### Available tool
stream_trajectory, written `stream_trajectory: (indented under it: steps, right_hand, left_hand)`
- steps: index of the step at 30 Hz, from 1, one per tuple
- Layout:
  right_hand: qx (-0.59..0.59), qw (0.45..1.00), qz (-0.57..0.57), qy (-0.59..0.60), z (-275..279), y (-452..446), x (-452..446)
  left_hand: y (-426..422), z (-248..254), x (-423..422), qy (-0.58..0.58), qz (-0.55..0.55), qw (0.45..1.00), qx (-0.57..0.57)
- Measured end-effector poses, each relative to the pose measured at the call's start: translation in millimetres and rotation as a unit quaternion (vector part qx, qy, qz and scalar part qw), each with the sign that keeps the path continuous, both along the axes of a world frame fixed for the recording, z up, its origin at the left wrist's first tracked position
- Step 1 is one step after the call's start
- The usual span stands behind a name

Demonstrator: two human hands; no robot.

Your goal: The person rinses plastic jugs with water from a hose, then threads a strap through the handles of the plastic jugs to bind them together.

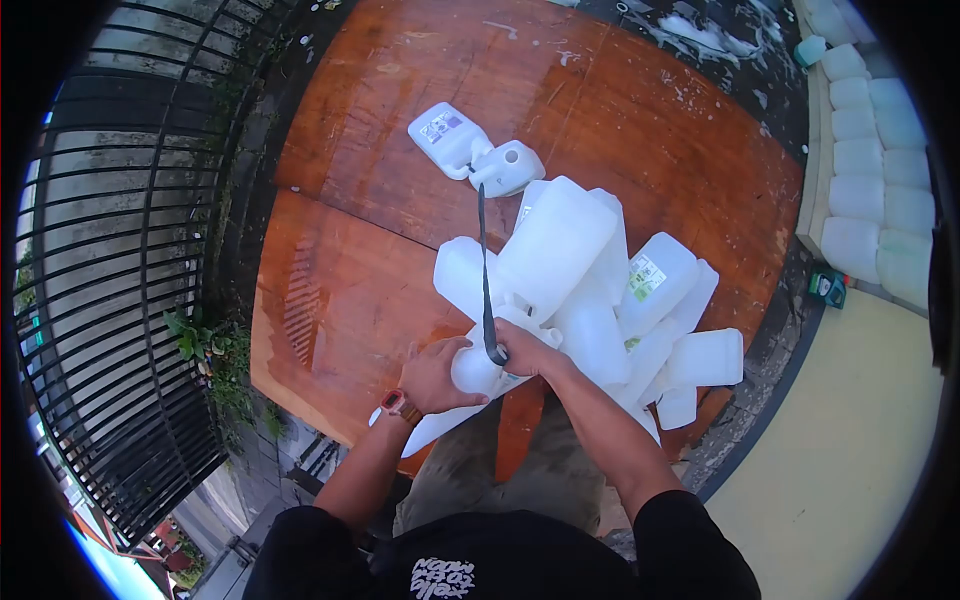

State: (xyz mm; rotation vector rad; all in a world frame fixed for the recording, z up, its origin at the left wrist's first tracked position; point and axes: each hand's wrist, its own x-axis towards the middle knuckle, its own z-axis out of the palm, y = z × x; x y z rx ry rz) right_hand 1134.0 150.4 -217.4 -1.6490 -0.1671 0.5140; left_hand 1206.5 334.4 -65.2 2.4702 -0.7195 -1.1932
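Note:
My left hand (433, 377), with a watch on its wrist, is wrapped round the side of a white plastic jug (476, 371) near the table's front edge. A long dark blade-like tool (486, 270) is in my right hand (524, 350), closed beside that jug, with the tool's thin end pointing away from me. Right beyond my hands lies a pile of white jugs (560, 245), some with labels. Farther back, a labelled jug (440, 135) touches another jug (510, 168) on the wooden table (350, 230).
A barred metal fence (145, 220) runs along the left, with green plants (235, 365) at its foot. Stacked white containers (860, 170) line the right side. Near them a dark green container (828, 289) stands by a pale yellow surface (830, 420). White foam (710, 40) covers ground behind the table.

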Motion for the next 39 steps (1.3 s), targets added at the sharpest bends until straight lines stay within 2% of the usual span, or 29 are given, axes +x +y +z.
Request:
stream_trajectory:
  steps: [1, 3, 5, 7, 9, 10, 11, 13, 14, 15, 16, 17, 19, 21, 23, 25, 27, 28, 29, 30, 31, 33, 34, 36, 38, 39]
  right_hand:
    - [-0.024, 0.999, 0.023, 0.008, 2.5, 5.9, -0.6]
    - [-0.046, 0.998, 0.048, 0.016, 3.0, 17.0, -5.7]
    - [-0.069, 0.997, -0.012, 0.022, 2.2, 31.0, -15.2]
    - [-0.056, 0.998, -0.035, 0.023, 6.6, 33.0, -24.7]
    - [-0.034, 0.982, -0.186, -0.028, 7.4, 31.8, -28.9]
    - [0.035, 0.957, -0.283, 0.056, -5.3, 38.3, -35.2]
    - [0.012, 0.954, -0.284, 0.097, -11.0, 35.7, -38.5]
    - [-0.001, 0.979, -0.159, 0.13, -22.5, 30.3, -47.9]
    - [0.003, 0.978, -0.163, 0.132, -26.6, 34.1, -51.0]
    - [-0.059, 0.985, -0.149, 0.07, -31.3, 38.4, -52.2]
    - [-0.122, 0.983, -0.133, 0.009, -36.4, 40.2, -54.4]
    - [-0.119, 0.983, -0.137, 0.013, -43.2, 39.3, -55.2]
    - [-0.214, 0.97, -0.089, -0.066, -59.1, 32.5, -45.5]
    - [-0.195, 0.969, -0.134, -0.068, -57.1, 28.3, -43.1]
    - [-0.091, 0.977, -0.177, 0.076, -52.3, 19.9, -51.5]
    - [-0.074, 0.976, -0.187, 0.088, -49.4, 12.3, -57.3]
    - [-0.135, 0.969, -0.208, -0.015, -51.8, 10.8, -59.5]
    - [-0.136, 0.968, -0.211, -0.016, -53.8, 11.7, -57.5]
    - [-0.099, 0.964, -0.242, 0.039, -51.2, 14.2, -54.2]
    - [-0.06, 0.956, -0.272, 0.094, -48.5, 15.3, -52.2]
    - [-0.059, 0.955, -0.274, 0.096, -46.5, 14.8, -51.2]
    - [-0.038, 0.945, -0.314, 0.084, -45.7, 9.7, -49.4]
    - [-0.039, 0.944, -0.316, 0.087, -46.0, 5.3, -49.5]
    - [-0.141, 0.934, -0.323, -0.053, -43.9, -6.4, -47.1]
    - [-0.125, 0.941, -0.31, -0.052, -41.7, -23.3, -42.3]
    - [-0.111, 0.947, -0.297, -0.055, -36.2, -34.4, -40.3]
  left_hand:
    - [-8.0, 1.7, 0.8, 0.0, 0.003, 1.0, -0.001]
    - [-26.2, 2.8, 1.3, 0.06, -0.049, 0.992, 0.095]
    - [-11.1, -29.4, -11.9, 0.021, -0.038, 0.993, 0.108]
    - [10.4, -47.9, -12.2, 0.07, 0.026, 0.997, -0.013]
    - [14.7, -30.8, 1.0, 0.064, 0.028, 0.998, -0.002]
    - [21.1, -29.4, 5.8, 0.096, 0.09, 0.991, 0.008]
    - [26.0, -27.6, 10.5, 0.127, 0.15, 0.98, 0.02]
    - [36.7, -30.9, 13.8, 0.135, 0.125, 0.983, 0.025]
    - [42.3, -36.1, 13.7, 0.174, 0.153, 0.973, -0.009]
    - [47.7, -41.3, 14.2, 0.212, 0.182, 0.959, -0.043]
    - [54.0, -47.0, 19.1, 0.226, 0.165, 0.96, -0.018]
    - [52.9, -51.1, 19.9, 0.228, 0.162, 0.96, -0.013]
    - [52.9, -56.5, 24.5, 0.213, 0.173, 0.96, -0.056]
    - [46.1, -59.3, 29.1, 0.21, 0.157, 0.964, -0.047]
    - [34.3, -65.7, 27.8, 0.214, 0.128, 0.967, -0.044]
    - [24.9, -72.8, 30.8, 0.217, 0.109, 0.97, -0.027]
    - [15.1, -78.2, 30.9, 0.214, 0.086, 0.973, -0.008]
    - [7.0, -82.5, 29.8, 0.17, 0.102, 0.979, 0.051]
    - [0.8, -86.3, 28.3, 0.126, 0.119, 0.978, 0.112]
    - [-3.6, -89.9, 29.7, 0.12, 0.116, 0.979, 0.117]
    - [-5.7, -93.2, 33.3, 0.121, 0.114, 0.979, 0.119]
    - [-15.6, -94.7, 44.7, 0.154, 0.126, 0.971, 0.13]
    - [-20.1, -95.3, 47.1, 0.135, 0.113, 0.974, 0.142]
    - [-38.4, -75.7, 57.8, 0.165, 0.117, 0.97, 0.135]
    - [-41.7, -70.3, 60.7, 0.194, 0.122, 0.965, 0.128]
    - [-36.0, -68.8, 63.1, 0.297, 0.2, 0.93, 0.078]
